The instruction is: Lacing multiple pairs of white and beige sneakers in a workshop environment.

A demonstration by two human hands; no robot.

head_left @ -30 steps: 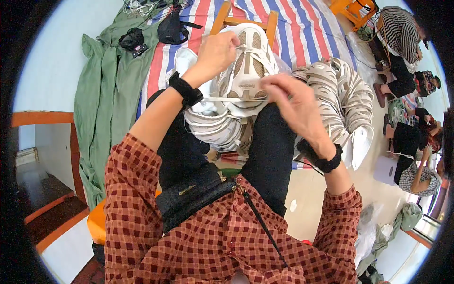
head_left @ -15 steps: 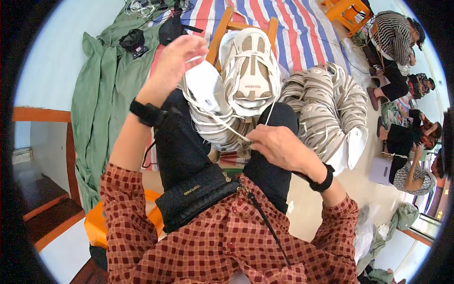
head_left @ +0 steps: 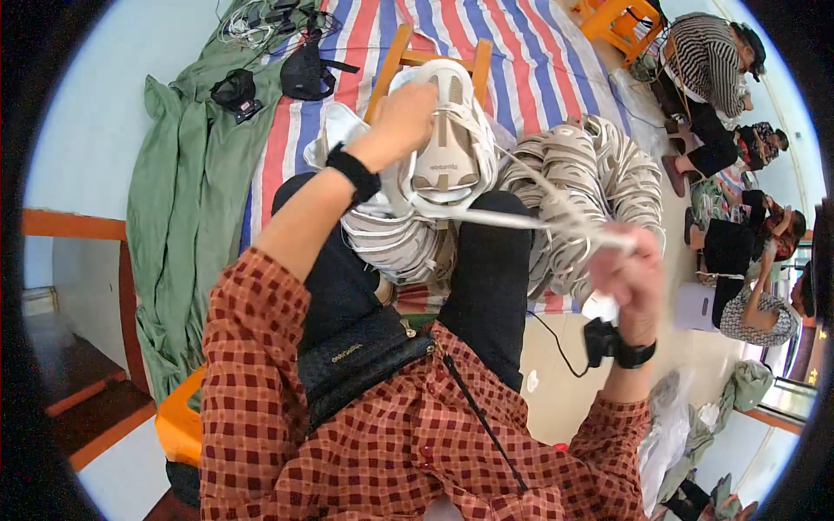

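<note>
A beige and white sports shoe upper (head_left: 446,161), with mesh panels and white laces, lies in front of my knees, toe toward the far side. My left hand (head_left: 402,126) is closed against its left edge, fingertips partly hidden. Out to the right, my right hand (head_left: 627,267), smeared by motion, is closed on the white shoelace (head_left: 512,219). The lace stretches from the upper across my right knee to this hand. Beneath and nearer to me sits a stack of similar uppers (head_left: 391,247), between my knees.
More nested shoe uppers (head_left: 573,182) are heaped to the right. A wooden frame (head_left: 393,65) stands beyond the upper, on a striped sheet (head_left: 539,52). Green cloth (head_left: 187,200) lies left, with a black cap (head_left: 234,91). Several people sit at far right, near an orange stool (head_left: 617,26).
My left hand has come down and right onto the shoe upper. My right hand has swung out to the right, drawing the lace with it. The view has shifted slightly.
</note>
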